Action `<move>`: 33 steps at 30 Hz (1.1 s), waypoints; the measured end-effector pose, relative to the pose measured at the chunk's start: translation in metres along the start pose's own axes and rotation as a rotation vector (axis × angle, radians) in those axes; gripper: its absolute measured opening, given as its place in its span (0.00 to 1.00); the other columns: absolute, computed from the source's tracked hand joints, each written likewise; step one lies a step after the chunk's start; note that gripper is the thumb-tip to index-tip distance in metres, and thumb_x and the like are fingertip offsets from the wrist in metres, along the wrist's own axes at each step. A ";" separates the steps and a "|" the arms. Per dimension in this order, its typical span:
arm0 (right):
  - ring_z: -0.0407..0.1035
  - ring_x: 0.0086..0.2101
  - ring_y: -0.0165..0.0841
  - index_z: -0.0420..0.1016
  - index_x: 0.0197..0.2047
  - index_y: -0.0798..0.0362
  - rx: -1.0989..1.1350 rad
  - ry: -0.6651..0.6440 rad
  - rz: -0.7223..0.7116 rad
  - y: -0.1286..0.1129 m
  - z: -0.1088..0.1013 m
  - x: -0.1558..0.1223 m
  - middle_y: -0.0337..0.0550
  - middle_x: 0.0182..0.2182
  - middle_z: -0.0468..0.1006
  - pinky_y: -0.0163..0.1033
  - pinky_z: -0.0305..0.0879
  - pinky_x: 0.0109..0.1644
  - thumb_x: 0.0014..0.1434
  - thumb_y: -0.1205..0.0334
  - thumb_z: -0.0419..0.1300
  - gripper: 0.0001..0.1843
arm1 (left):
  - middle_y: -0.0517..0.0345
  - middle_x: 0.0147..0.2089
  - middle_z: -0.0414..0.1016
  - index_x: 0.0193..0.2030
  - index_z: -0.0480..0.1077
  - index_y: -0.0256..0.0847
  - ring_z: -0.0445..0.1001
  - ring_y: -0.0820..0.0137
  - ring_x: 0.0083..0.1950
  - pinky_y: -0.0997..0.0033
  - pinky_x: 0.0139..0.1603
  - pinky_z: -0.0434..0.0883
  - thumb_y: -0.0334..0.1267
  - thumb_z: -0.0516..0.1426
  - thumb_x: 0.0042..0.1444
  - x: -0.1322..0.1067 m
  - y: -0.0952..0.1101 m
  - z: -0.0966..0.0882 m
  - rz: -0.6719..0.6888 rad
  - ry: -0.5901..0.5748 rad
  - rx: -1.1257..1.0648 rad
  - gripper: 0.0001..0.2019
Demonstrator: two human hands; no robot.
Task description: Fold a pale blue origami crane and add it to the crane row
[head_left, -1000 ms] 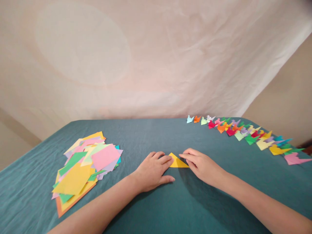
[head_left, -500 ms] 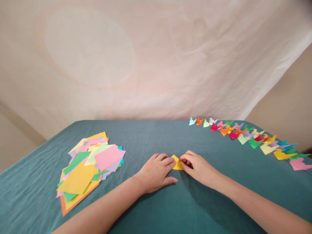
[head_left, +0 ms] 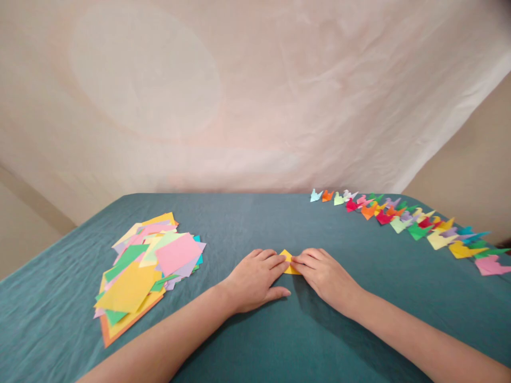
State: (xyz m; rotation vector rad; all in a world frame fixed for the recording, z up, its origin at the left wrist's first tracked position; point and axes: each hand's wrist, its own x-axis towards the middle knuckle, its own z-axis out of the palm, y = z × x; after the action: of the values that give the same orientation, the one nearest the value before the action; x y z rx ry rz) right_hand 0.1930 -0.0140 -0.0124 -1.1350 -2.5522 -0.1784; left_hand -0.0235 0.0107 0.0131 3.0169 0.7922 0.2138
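A small folded yellow paper [head_left: 288,263] lies on the teal tablecloth [head_left: 279,340] in the middle. My left hand [head_left: 255,279] lies flat beside it, fingers stretched out and pressing its left edge. My right hand [head_left: 325,274] covers the paper's right part, fingers flat on it and fingertips meeting those of the left hand. Only a small yellow tip shows between the two hands.
A loose heap of coloured paper squares [head_left: 146,266] lies at the left. A row of several folded paper birds [head_left: 407,221] runs along the right side toward the table's edge. A pale cloth backdrop [head_left: 255,96] hangs behind the table.
My right hand has slid left over the yellow triangle, folding its right half over. The visible yellow part has shrunk to a small tip. The left hand has stayed in place.
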 end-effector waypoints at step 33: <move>0.65 0.45 0.36 0.67 0.53 0.55 -0.161 -0.138 -0.105 -0.005 -0.009 -0.006 0.48 0.50 0.72 0.49 0.54 0.56 0.60 0.69 0.51 0.18 | 0.55 0.58 0.62 0.49 0.71 0.51 0.49 0.55 0.65 0.52 0.63 0.50 0.54 0.48 0.59 -0.007 -0.001 -0.021 0.008 0.018 0.008 0.19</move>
State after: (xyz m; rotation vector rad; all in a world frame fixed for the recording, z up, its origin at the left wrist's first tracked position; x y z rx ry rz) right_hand 0.1956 -0.0233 -0.0057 -1.1059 -2.7644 -0.3486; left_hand -0.0331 0.0077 0.0327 3.0301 0.7851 0.2391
